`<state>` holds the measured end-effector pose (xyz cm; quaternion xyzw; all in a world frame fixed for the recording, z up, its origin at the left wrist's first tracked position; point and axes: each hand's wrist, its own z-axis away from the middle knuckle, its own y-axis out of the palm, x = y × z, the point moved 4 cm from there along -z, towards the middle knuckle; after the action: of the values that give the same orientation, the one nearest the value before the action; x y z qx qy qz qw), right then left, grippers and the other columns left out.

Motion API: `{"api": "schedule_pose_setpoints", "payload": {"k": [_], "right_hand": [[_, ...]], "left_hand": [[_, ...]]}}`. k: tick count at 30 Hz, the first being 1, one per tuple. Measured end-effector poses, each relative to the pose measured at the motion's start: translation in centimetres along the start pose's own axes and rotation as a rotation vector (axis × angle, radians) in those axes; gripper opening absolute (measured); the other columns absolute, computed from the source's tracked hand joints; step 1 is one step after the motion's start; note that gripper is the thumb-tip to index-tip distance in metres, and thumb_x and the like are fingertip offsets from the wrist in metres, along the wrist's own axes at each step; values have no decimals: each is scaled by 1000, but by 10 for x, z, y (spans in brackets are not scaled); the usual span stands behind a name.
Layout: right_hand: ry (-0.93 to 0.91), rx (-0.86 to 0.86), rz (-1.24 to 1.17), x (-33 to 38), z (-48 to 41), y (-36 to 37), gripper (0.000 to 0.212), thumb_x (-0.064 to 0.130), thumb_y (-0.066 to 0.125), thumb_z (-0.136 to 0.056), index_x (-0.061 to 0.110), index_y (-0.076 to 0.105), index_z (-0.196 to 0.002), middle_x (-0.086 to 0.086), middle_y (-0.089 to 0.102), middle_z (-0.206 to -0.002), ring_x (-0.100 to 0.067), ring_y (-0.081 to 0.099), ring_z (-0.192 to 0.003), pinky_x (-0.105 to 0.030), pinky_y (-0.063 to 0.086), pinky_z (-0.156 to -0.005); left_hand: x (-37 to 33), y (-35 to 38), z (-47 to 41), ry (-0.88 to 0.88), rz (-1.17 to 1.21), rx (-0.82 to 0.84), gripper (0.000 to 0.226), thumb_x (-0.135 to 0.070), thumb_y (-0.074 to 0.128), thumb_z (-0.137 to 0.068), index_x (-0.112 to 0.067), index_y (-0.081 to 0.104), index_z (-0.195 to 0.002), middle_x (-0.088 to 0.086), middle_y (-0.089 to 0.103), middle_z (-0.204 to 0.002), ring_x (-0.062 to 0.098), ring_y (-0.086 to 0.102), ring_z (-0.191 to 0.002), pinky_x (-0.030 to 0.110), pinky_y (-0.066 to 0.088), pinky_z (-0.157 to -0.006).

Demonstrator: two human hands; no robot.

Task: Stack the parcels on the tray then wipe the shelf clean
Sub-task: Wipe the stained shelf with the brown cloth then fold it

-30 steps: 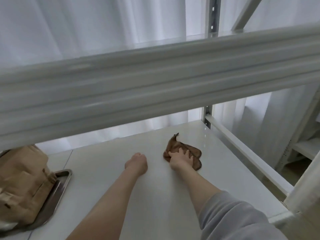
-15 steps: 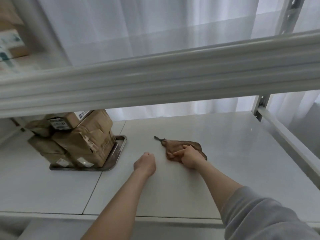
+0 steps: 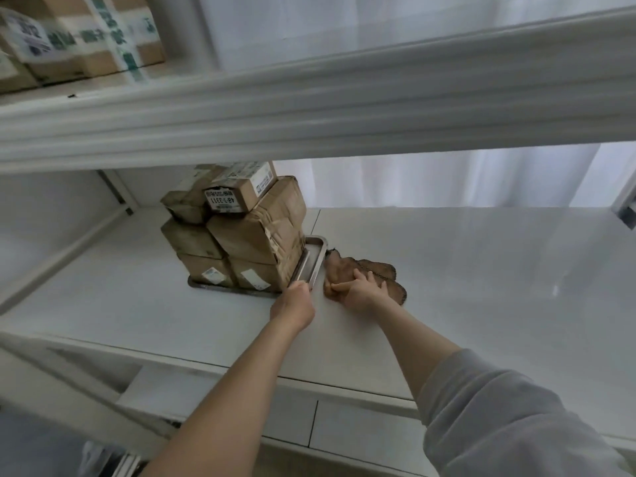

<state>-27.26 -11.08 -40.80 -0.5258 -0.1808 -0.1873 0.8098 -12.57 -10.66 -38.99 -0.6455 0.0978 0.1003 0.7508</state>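
Across the right half of the frame the white shelf [image 3: 481,270] lies bare from my cloth to the post at the right edge, and another bare stretch runs left of the tray to the side rail. Its front edge crosses the lower frame under my forearms. Overhead, the beam of the upper shelf [image 3: 309,108] cuts a blurred band across the view and hides the top of the stacked parcels [image 3: 237,232]. These brown boxes stand piled on the metal tray [image 3: 315,256] at centre, filling it except for a strip along its right rim. More taped boxes [image 3: 79,32] sit smeared in the upper left, their labels unreadable.

My left hand [image 3: 292,306] reaches forward, curled into a fist at the tray's near right corner; I cannot tell whether it grips the rim. My right hand [image 3: 361,294] presses flat, fingers spread, on the brown cloth [image 3: 378,270], which lies just beside the tray's right edge.
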Motion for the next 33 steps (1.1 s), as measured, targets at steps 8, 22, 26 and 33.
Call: {"api": "schedule_pose_setpoints", "payload": {"k": [8,22,26,33], "right_hand": [[-145,-75,-139,0,30,1,35,19,49,-95,37,67,-119,-1,28,-157,-19,17,-147,-40,9,-120],[540,-372,-150,-167,112,-56,49,21,28,-102,47,38,-142,-2,11,-161,-26,1,-148,-49,1,-119],[471,-318,-91,-123,96,-40,45,23,34,-101,45,44,-139,-3,20,-156,-27,6,-147,-53,3,-118],[99,-131,-14,-8,70,11,37,28,47,-97,46,58,-127,-6,31,-148,-29,17,-144,-51,4,-119]], "left_hand": [[-12,6,2,33,-15,18,37,-8,39,-91,-7,52,-126,12,52,-132,30,51,-120,39,45,-97],[-85,17,24,194,-129,46,41,-10,35,-96,-9,47,-135,7,40,-143,26,48,-126,38,42,-99],[-55,4,28,118,-157,8,36,-10,40,-94,-9,57,-126,9,54,-133,29,55,-119,35,47,-93],[3,-13,38,17,-90,-32,35,-15,41,-94,-14,58,-125,9,59,-126,27,58,-111,34,47,-81]]}}
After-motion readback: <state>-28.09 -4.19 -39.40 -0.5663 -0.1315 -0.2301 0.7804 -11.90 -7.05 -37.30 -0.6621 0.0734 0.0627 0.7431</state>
